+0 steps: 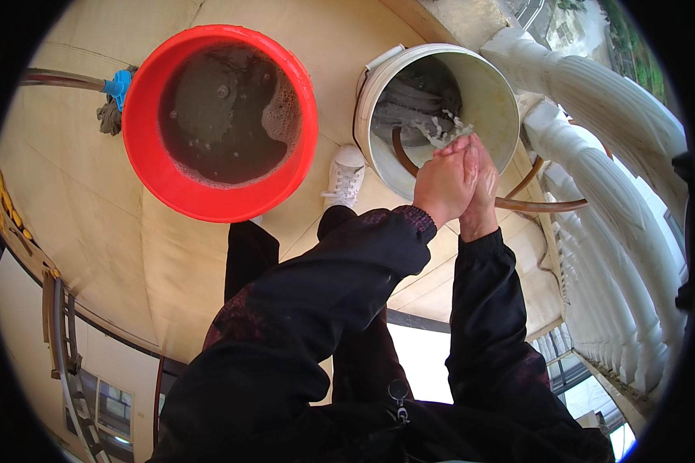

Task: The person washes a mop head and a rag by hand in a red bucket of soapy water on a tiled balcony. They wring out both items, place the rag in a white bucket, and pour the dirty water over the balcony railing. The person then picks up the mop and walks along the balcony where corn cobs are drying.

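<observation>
My left hand [443,188] and my right hand [482,176] are wet and clasped together over the near rim of a white plastic bucket [501,104]. Whether anything is between the palms is hidden. Water [443,130] splashes just past my fingers, inside the bucket. Beneath it, grey cloth-like folds [408,104] lie in cloudy water. A brown hose [404,153] curves into the bucket, passes below my hands and comes out to their right.
A red plastic tub [220,208] of murky, foamy water stands left of the bucket. Beyond it lies a mop [114,92] with a blue head clamp. White balusters [602,168] line the right side. My white shoe [346,173] is between the containers, and a ladder [66,347] stands lower left.
</observation>
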`<action>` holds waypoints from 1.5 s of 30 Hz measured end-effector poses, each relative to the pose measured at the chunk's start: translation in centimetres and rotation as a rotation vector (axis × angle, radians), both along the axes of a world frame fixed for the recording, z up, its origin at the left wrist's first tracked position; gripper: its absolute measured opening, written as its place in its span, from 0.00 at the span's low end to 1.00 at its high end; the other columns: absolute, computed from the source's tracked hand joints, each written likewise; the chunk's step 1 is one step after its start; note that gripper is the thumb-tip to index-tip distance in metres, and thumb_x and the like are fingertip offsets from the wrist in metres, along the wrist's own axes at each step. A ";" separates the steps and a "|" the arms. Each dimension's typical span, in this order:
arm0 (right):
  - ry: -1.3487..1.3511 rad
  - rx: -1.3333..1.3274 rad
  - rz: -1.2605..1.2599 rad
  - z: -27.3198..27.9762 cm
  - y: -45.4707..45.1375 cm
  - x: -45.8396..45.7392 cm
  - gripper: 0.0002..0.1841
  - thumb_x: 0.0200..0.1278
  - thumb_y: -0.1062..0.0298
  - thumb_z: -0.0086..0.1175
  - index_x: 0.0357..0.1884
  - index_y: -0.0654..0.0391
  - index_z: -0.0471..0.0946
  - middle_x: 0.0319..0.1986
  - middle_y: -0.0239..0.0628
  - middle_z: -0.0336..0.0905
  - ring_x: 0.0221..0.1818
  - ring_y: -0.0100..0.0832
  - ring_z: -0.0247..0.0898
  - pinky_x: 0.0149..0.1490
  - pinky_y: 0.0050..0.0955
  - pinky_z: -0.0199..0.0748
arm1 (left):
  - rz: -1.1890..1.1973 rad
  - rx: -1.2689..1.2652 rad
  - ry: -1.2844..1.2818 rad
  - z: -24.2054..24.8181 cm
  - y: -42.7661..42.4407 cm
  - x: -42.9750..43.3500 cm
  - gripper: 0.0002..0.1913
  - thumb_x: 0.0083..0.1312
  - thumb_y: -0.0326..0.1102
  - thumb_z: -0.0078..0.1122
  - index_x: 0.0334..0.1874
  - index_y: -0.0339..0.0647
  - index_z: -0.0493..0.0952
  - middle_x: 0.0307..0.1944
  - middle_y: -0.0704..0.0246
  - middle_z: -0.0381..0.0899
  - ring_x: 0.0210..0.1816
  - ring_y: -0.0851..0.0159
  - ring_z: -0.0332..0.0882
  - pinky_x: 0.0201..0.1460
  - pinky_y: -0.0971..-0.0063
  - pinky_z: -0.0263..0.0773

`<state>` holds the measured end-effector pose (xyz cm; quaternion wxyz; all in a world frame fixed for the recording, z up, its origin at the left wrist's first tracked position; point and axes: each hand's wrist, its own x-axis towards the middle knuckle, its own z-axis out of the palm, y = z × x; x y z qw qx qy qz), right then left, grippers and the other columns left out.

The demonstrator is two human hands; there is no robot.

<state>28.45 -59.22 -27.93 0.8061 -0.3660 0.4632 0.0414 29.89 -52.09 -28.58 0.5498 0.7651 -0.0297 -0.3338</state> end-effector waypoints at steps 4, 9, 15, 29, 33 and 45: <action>0.028 0.018 0.025 -0.1 0.3 -0.1 0.17 0.72 0.59 0.38 0.27 0.59 0.69 0.23 0.38 0.71 0.32 0.34 0.72 0.44 0.29 0.70 | 0.040 -0.016 0.004 -0.5 0.3 -0.5 0.22 0.70 0.45 0.33 0.31 0.36 0.74 0.26 0.51 0.78 0.29 0.43 0.77 0.34 0.53 0.73; 0.092 -0.102 0.138 -1.5 0.9 -0.8 0.17 0.72 0.59 0.38 0.28 0.59 0.69 0.23 0.38 0.71 0.32 0.34 0.72 0.44 0.28 0.70 | 0.101 -0.042 0.019 -2.1 1.1 -1.6 0.21 0.70 0.45 0.33 0.32 0.36 0.74 0.27 0.51 0.78 0.31 0.44 0.77 0.35 0.53 0.73; 0.186 0.087 0.133 -1.9 0.1 -0.3 0.15 0.70 0.57 0.41 0.34 0.59 0.69 0.30 0.39 0.71 0.38 0.37 0.69 0.51 0.34 0.67 | 0.043 0.025 0.091 -1.5 1.5 -0.2 0.22 0.70 0.46 0.32 0.34 0.37 0.74 0.28 0.53 0.79 0.32 0.46 0.78 0.33 0.54 0.73; -0.015 -0.681 1.148 14.4 9.3 2.4 0.22 0.68 0.65 0.49 0.61 0.64 0.64 0.50 0.40 0.71 0.51 0.29 0.67 0.55 0.26 0.64 | 0.630 -0.372 0.262 13.0 18.0 1.5 0.16 0.62 0.32 0.57 0.51 0.35 0.73 0.47 0.61 0.69 0.48 0.58 0.72 0.51 0.72 0.68; -0.042 -0.888 1.159 14.3 18.6 2.1 0.09 0.68 0.67 0.48 0.42 0.62 0.71 0.33 0.34 0.73 0.37 0.24 0.67 0.43 0.22 0.66 | 0.652 0.073 -0.008 12.9 28.1 -1.9 0.10 0.57 0.29 0.63 0.40 0.35 0.78 0.40 0.65 0.74 0.41 0.61 0.74 0.46 0.73 0.69; 0.225 0.151 1.359 9.5 36.6 1.6 0.25 0.59 0.58 0.59 0.53 0.62 0.66 0.42 0.36 0.70 0.47 0.26 0.66 0.54 0.24 0.63 | 1.029 -0.223 0.646 9.2 43.8 -6.6 0.11 0.67 0.38 0.55 0.41 0.35 0.70 0.34 0.73 0.72 0.37 0.77 0.69 0.42 0.83 0.67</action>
